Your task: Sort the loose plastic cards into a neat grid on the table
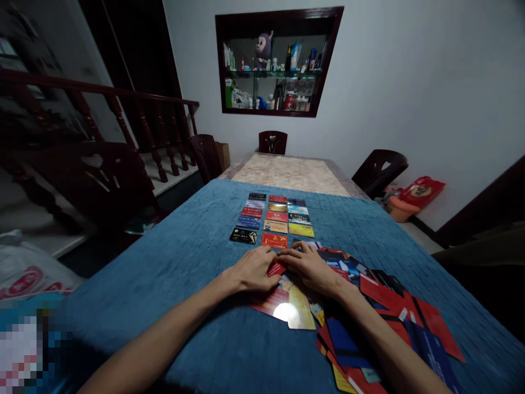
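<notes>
Both hands meet at the near end of the laid-out cards. My left hand has its fingers curled on a red card, which is mostly covered. My right hand is bent over the same card from the other side, its fingertips close to the left ones. Just beyond them lies a red card with gold marks, the nearest of the middle column. Under and below the hands, a yellow card and a glossy red card overlap, the glossy one reflecting light.
Several cards stand in three columns, including a black card and a yellow one. A loose heap with red cards and a blue card spreads under my right forearm. A blue cloth covers the table's near part. Chairs surround it.
</notes>
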Available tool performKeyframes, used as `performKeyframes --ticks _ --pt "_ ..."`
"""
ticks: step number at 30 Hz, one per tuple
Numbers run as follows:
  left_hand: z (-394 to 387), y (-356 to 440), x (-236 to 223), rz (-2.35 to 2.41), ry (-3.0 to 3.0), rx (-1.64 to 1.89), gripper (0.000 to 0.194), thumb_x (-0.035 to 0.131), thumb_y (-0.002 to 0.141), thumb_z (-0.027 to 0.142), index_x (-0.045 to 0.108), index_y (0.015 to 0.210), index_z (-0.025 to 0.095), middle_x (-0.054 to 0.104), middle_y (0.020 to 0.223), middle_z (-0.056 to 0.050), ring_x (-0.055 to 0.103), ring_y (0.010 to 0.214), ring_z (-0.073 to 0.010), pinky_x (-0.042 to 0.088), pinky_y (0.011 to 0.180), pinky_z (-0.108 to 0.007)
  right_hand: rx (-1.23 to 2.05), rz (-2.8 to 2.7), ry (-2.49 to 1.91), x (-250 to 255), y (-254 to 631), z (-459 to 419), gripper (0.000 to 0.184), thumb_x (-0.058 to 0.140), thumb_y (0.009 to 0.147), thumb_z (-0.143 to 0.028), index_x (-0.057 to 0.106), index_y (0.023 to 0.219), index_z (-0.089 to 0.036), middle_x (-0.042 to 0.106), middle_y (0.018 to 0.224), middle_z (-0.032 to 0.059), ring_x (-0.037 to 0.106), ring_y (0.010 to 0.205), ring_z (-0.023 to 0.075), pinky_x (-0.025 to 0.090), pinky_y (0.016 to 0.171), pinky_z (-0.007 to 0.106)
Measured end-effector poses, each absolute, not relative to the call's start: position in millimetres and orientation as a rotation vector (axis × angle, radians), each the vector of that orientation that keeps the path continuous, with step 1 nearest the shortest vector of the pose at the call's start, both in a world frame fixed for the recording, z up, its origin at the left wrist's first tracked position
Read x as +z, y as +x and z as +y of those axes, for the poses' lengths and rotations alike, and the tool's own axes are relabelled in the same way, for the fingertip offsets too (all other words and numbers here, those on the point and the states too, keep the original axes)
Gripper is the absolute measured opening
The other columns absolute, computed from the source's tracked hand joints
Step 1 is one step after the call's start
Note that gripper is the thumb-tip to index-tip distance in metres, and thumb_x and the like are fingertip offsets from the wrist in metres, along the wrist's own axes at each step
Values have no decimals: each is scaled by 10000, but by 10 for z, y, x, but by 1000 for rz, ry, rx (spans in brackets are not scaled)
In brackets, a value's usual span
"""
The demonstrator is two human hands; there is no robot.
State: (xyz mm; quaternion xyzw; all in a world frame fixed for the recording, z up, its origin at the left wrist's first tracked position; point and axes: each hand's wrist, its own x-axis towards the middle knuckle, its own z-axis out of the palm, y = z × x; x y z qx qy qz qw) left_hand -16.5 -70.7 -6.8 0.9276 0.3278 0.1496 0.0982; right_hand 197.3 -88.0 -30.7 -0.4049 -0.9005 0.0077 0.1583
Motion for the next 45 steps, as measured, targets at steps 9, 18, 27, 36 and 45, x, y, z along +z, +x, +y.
performKeyframes --ticks 9,18,27,36,45 --pt "-643 -226 -22 868 2684 612 180 557 865 184 712 782 147 709 779 -58 627 702 -163 449 679 -258 -170 -2387 -1121 -446 1979 -821 259 512 950 -145 670 1130 -246 728 980 74 524 1051 246 394 845 392" --pt "-568 -256 11 922 2643 700 201 546 886 130 701 759 146 706 773 -46 612 711 -150 418 690 -254 -204 -2204 -1170 -488 1976 -818 314 491 918 -95 684 1124 -230 719 965 87 571 983 237 437 801 376" --pt "-484 -273 -9 963 2523 704 218 547 878 138 711 735 132 718 758 -34 588 686 -131 398 681 -241 -160 -2194 -1210 -418 1987 -862 278 481 938 -155 683 1120 -211 680 958 99 572 926 220 415 781 355" --pt "-459 -274 -5 946 2502 707 244 538 889 145 708 716 124 702 717 -22 566 651 -117 381 648 -227 -135 -2196 -1250 -475 2009 -830 297 526 892 -143 657 1149 -214 663 973 98 565 931 227 420 789 361" --pt "-473 -278 -48 876 2598 724 176 554 872 101 722 839 139 736 863 -59 646 796 -169 440 741 -262 -12 -2108 -1180 -391 1983 -865 179 549 890 -165 679 1004 -211 668 913 80 567 897 229 433 775 362"
